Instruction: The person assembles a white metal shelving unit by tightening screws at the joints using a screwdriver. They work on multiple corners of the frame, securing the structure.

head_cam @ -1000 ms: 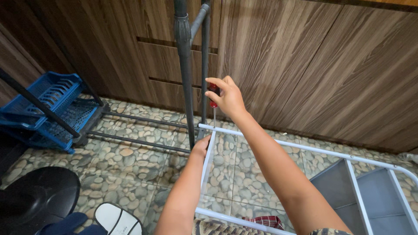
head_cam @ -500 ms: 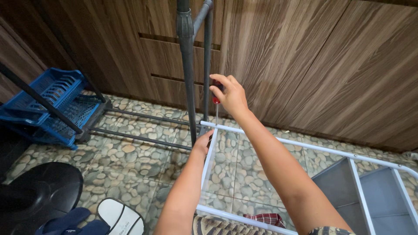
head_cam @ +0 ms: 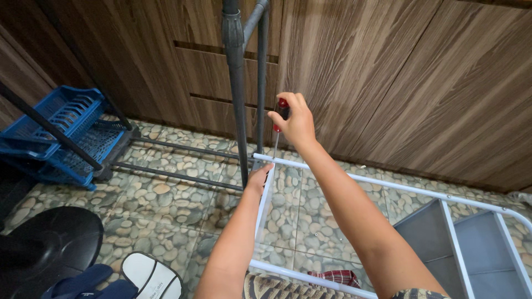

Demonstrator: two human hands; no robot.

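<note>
Right hand (head_cam: 296,119): raised, arm stretched forward and nearly straight, forearm running from the lower right of frame up to the wrist; fingers curled tight round the red-and-black handle of a screwdriver (head_cam: 279,124), held close to upright; its thin metal shaft points down to the far corner of a white metal frame (head_cam: 388,185), tip meeting the tube just beside the left fingertips.

Left hand (head_cam: 258,178): lower, arm reaching forward from the bottom centre of frame; fingers closed around the frame's corner where the short side tube joins the long far tube; thumb not separable from the fingers at this angle.

Frame: white tubes lying low over the pebble-pattern tiled floor (head_cam: 166,205); grey fabric shelves (head_cam: 476,243) within it at lower right; a red checked cloth (head_cam: 337,276) under the near tube.

Surroundings: two dark grey upright poles (head_cam: 237,99) just behind the corner, against the wood-grain cabinet wall (head_cam: 415,83); blue plastic rack (head_cam: 61,135) at left; black round base (head_cam: 44,243) at lower left; a white-soled sandal (head_cam: 151,275) beside it.
</note>
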